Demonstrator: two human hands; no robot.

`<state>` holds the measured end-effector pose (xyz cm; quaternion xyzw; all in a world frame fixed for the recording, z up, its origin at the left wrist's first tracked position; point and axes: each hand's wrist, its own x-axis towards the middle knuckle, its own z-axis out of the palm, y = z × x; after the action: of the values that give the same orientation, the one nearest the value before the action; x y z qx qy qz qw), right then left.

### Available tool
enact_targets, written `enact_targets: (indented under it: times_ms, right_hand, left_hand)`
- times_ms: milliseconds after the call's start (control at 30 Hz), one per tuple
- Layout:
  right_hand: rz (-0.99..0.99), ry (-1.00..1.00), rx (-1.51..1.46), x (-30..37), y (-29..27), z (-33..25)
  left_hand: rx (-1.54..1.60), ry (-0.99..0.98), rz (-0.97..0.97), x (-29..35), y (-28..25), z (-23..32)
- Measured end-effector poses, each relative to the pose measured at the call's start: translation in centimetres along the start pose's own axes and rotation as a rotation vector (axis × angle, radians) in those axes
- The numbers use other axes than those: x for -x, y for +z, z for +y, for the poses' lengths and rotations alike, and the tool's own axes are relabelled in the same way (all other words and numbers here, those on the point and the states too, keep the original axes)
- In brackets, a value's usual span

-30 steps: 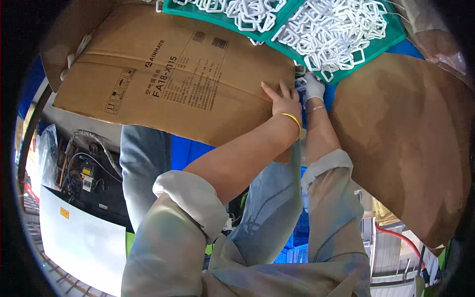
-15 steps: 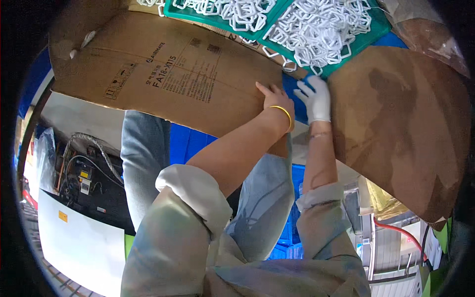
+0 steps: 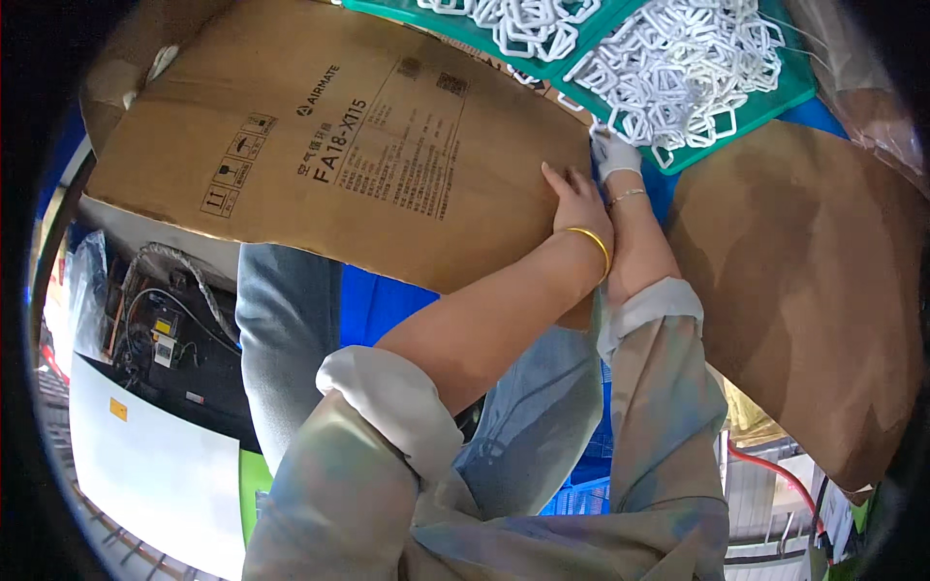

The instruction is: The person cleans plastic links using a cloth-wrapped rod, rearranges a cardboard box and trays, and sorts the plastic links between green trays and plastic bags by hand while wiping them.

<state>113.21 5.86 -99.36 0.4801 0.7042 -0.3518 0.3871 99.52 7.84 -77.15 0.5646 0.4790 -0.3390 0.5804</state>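
Note:
A large brown cardboard sheet (image 3: 291, 194) with dark print lies across my knees, tilted a little. My bare left hand (image 3: 579, 205), with a yellow bangle at the wrist, rests on the right edge of that sheet, fingers apart and nothing visible in them. Just beyond it my right hand (image 3: 617, 158) in a white glove reaches to the sheet's far right corner, beside several loose white plastic rings. Its fingertips are mostly hidden, so their grip cannot be made out. Green trays (image 3: 741, 131) heaped with angular white rings (image 3: 678, 73) stand right above the gloved hand.
Another brown cardboard piece (image 3: 804, 261) stands at the right. Blue plastic crates (image 3: 581, 494) show below, by my legs. At the left are a black recess with cables (image 3: 184, 290) and a white panel (image 3: 155, 465). A red hose (image 3: 775, 470) hangs at the lower right.
My gloved right hand has moved from open beside the sheet to the sheet's corner by the loose rings. Sheet, trays and left hand sit slightly lower and further right in view.

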Motion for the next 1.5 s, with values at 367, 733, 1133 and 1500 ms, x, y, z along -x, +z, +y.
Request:
enact_targets:
  times_ms: [367, 733, 1133, 1500]
  right_hand:
    - [-0.181, 0.393, -1.949, 6.3, -10.0, 5.5]
    - [0.559, 0.053, -0.623, 8.8, -11.3, 7.2]
    - [0.318, 0.15, -0.889, 8.4, -9.3, -0.5]
    - [0.257, 0.566, -0.312, -0.6, -6.6, -8.0]
  left_hand:
    - [0.109, 0.181, 0.004, 1.4, -3.2, 1.1]
    - [0.101, 0.272, 0.061, 4.9, -3.7, -2.4]
    - [-0.042, 0.264, 0.256, 13.9, -0.4, -6.8]
    - [0.012, 0.236, 0.216, 14.6, -2.7, -6.2]
